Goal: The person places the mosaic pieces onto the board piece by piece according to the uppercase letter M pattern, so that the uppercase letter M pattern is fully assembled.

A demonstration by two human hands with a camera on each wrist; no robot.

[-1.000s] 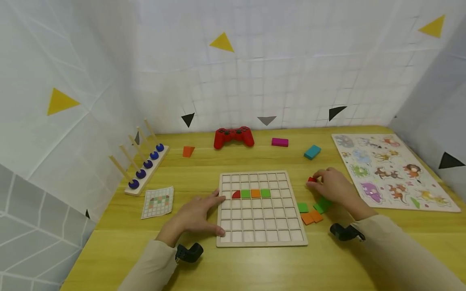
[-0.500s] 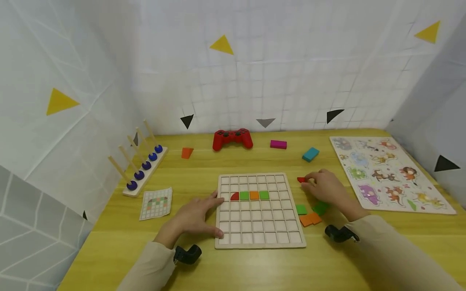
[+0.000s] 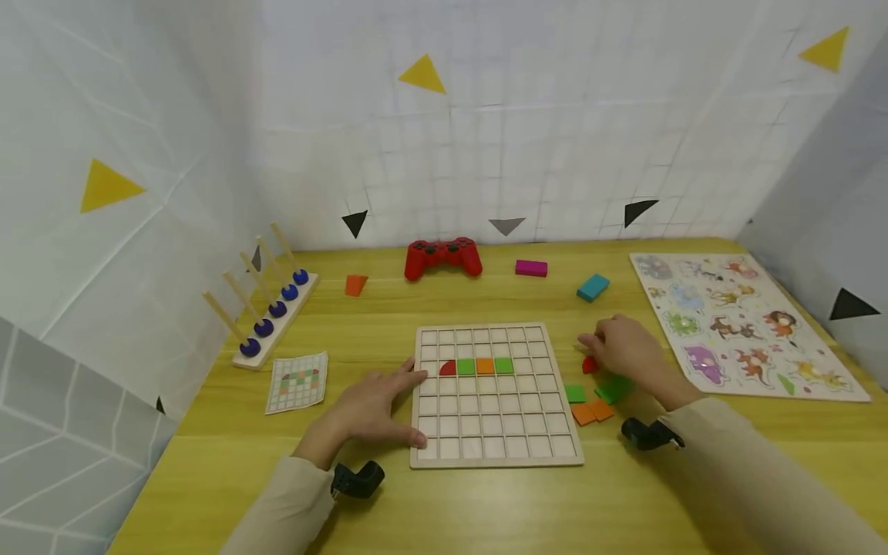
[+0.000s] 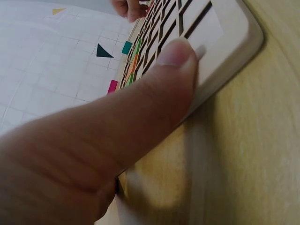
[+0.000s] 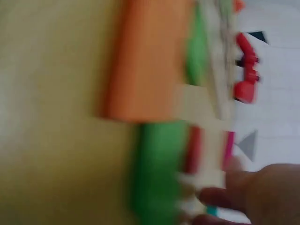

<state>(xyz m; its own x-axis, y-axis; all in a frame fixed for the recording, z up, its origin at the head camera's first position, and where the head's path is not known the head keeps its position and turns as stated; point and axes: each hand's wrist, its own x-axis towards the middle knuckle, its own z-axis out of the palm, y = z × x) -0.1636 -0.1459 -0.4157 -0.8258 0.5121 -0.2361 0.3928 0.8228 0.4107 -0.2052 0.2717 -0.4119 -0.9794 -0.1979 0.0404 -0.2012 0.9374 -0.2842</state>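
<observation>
My left hand (image 3: 371, 408) rests at the left edge of the wooden grid board (image 3: 499, 464), fingers spread. Its thumb (image 4: 173, 56) lies on the near corner in the left wrist view. A row on the board holds a red quarter-circle tile (image 3: 449, 368), a green tile (image 3: 465, 367), an orange tile (image 3: 484, 366) and another green tile (image 3: 503, 366). Right of the board, my right hand (image 3: 627, 351) hovers with its fingertips just above a loose red tile (image 3: 590, 364). Loose green tiles (image 3: 575, 394) and orange tiles (image 3: 584, 414) lie nearby; the right wrist view is blurred.
A pattern card (image 3: 297, 383) and a peg stand (image 3: 277, 324) are at the left. Behind the board are an orange block (image 3: 356, 285), a red game controller (image 3: 442, 258), a magenta block (image 3: 531, 268) and a blue block (image 3: 593, 288). An animal puzzle (image 3: 749, 331) lies right.
My right hand first carried the pinched red tile slightly left. Now the tile shows below the fingertips, nearer to me, and is out of the pinch. My left hand stays on the board.
</observation>
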